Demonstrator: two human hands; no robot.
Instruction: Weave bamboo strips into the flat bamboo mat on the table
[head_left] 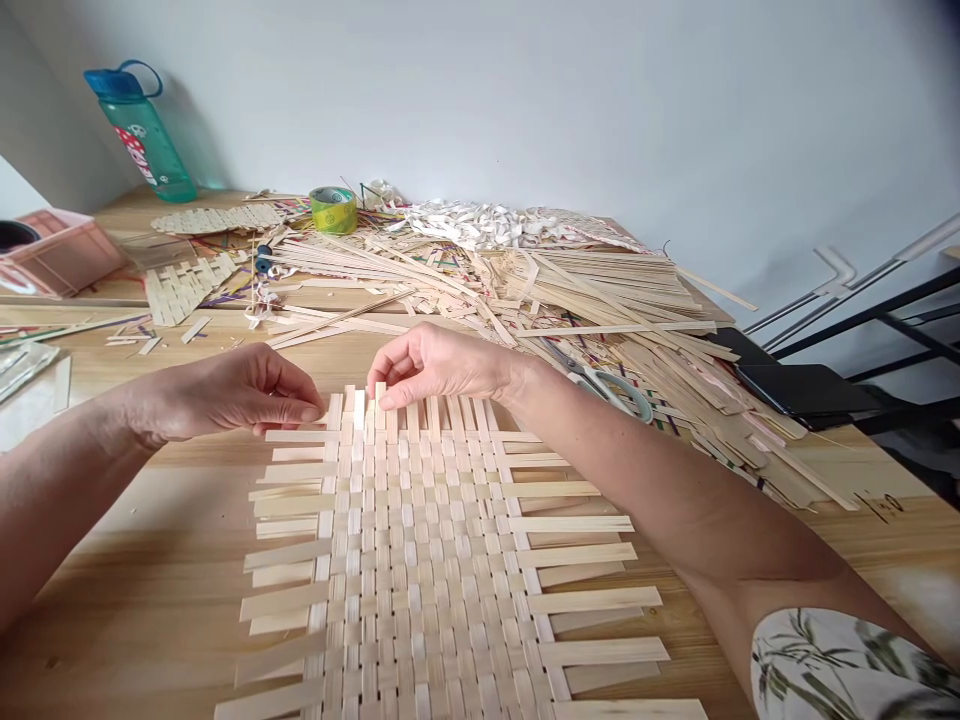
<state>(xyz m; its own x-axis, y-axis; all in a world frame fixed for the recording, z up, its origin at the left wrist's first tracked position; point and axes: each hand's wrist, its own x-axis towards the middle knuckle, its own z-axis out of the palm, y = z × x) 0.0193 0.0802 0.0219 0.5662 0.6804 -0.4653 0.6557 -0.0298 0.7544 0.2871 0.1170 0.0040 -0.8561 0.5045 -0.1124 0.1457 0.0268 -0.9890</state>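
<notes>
A mat of flat pale wood strips (427, 540), woven over and under, lies in front of me with loose strip ends sticking out on its sides. At its far left corner, my left hand (262, 392) is closed in a pinch on the end of a crosswise strip; the fingertips partly hide it. My right hand (435, 368) reaches over the far edge, its thumb and finger pinching a raised lengthwise strip end (381, 396). Several other strip ends stand up along that edge between and beside my hands.
Behind the mat lie heaped loose strips (607, 285), scissors (600, 385) and a tape roll (333, 210). A teal bottle (146, 140) and a pink basket (67, 252) stand at the left. A dark flat object (799, 393) lies by the right table edge.
</notes>
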